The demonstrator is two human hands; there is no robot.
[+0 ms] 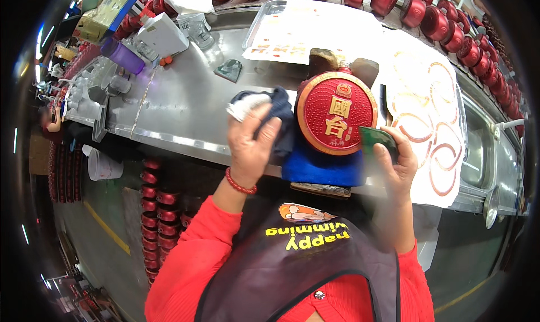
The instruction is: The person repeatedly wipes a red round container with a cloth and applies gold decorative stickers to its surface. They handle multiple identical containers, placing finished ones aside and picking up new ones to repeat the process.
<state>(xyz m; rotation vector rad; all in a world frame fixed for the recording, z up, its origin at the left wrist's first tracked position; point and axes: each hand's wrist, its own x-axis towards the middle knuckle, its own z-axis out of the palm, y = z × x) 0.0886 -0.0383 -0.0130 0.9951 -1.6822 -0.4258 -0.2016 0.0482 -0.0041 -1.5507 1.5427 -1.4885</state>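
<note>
You're at the wiping step: the round red bottle (336, 113) lies on a blue pad (320, 165). Left of the bottle, your left hand (250, 145) is closed on a dark cloth (270, 105). At its right edge, your right hand (396, 159) pinches a green card (376, 137), blurred. Next, steady the bottle.

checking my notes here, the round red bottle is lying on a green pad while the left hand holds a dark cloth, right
Not quite. In the head view the round red bottle lies on a blue pad, not a green one. The left hand does hold the dark cloth; the green thing is a small card in the right hand.
</note>
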